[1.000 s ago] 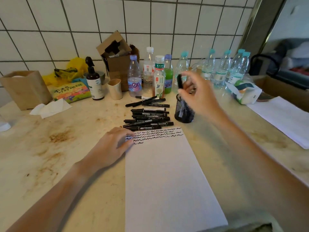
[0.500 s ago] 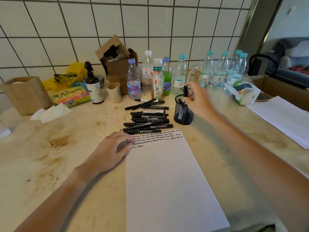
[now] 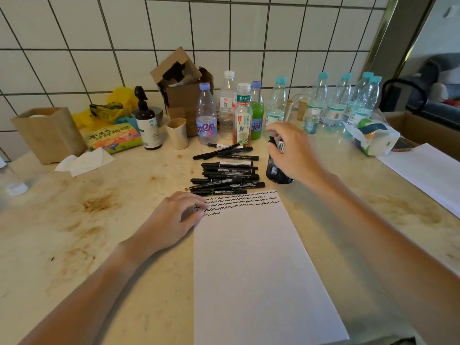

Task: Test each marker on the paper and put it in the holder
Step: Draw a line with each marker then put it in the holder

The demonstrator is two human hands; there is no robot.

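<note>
A white paper sheet (image 3: 256, 265) lies in front of me, with rows of black squiggles along its top edge. My left hand (image 3: 174, 220) rests on the sheet's top-left corner, fingertips bent down onto it. Several black markers (image 3: 226, 175) lie in a pile just beyond the paper. To their right stands a black mesh holder (image 3: 275, 174). My right hand (image 3: 292, 153) hovers over the holder's mouth and pinches a black marker (image 3: 280, 145), whose lower end is down inside the holder. The hand hides most of the holder's rim.
Several drink bottles (image 3: 242, 115) line the tiled wall behind the markers. A cardboard box (image 3: 181, 95), a cup (image 3: 177, 133) and a pump bottle (image 3: 146, 125) stand at the back left. A second white sheet (image 3: 428, 170) lies far right, and crumpled tissue (image 3: 84, 161) lies far left.
My right hand came down with the marker from above the holder, and the marker now dips into it. My left hand stayed on the paper corner.
</note>
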